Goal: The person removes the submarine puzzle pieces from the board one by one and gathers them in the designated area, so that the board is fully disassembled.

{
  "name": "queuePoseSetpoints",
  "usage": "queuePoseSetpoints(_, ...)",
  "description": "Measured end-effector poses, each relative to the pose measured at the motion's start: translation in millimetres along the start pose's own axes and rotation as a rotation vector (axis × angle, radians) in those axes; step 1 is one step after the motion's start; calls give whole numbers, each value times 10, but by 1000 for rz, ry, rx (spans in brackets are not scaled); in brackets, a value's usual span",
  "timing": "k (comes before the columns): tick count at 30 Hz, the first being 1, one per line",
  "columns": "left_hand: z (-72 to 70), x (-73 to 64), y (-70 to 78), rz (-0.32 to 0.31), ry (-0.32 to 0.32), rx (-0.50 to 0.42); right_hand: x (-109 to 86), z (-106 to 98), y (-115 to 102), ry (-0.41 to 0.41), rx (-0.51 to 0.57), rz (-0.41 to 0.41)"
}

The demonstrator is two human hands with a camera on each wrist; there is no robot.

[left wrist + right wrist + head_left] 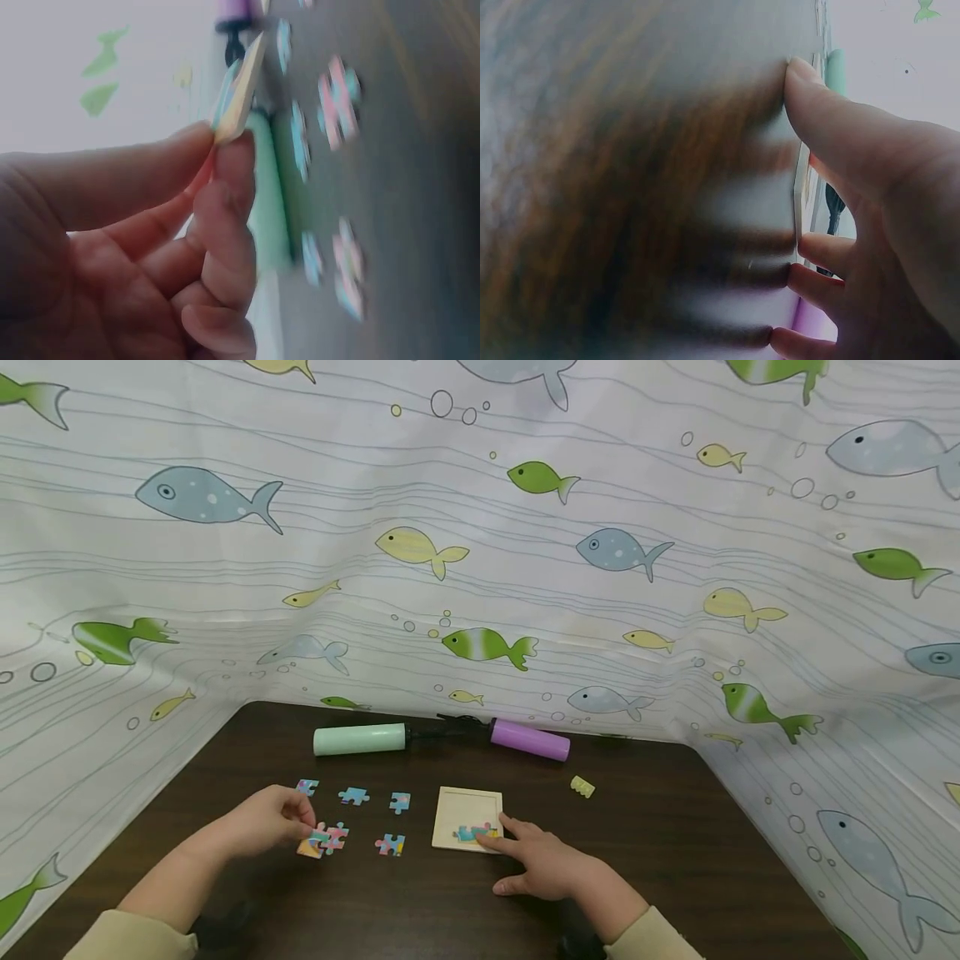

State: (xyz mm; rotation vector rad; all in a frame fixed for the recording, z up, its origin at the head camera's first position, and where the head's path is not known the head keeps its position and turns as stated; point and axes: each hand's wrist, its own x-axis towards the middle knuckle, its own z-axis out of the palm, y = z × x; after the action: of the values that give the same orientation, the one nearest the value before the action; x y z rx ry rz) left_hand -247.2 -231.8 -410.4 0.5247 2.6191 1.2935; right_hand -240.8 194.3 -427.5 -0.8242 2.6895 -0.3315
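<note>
Pale puzzle-piece edge (244, 94); left wrist view only

Screened-off nook of unclear room type, fish-print sheeting (345, 602) around a dark table (675, 835)

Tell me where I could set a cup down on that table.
The table looks bare right of the yellow block and right hand, and between the forearms. It's crowded around the left hand, puzzle pieces and wooden board. A mint cylinder and purple cylinder line the back.
</note>
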Motion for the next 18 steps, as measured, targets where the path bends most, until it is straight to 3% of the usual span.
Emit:
queuePoseSetpoints(8,-251,-309,-346,-33,-48,-30,5,4,12,3,-8,2)
queuePoseSetpoints(14,-279,-422,-472,-69,-83,-45,9,13,3,2,-16,1)
queuePoseSetpoints(18,-256,-437,-473,-104,-45,-16,10,9,3,2,-14,2)
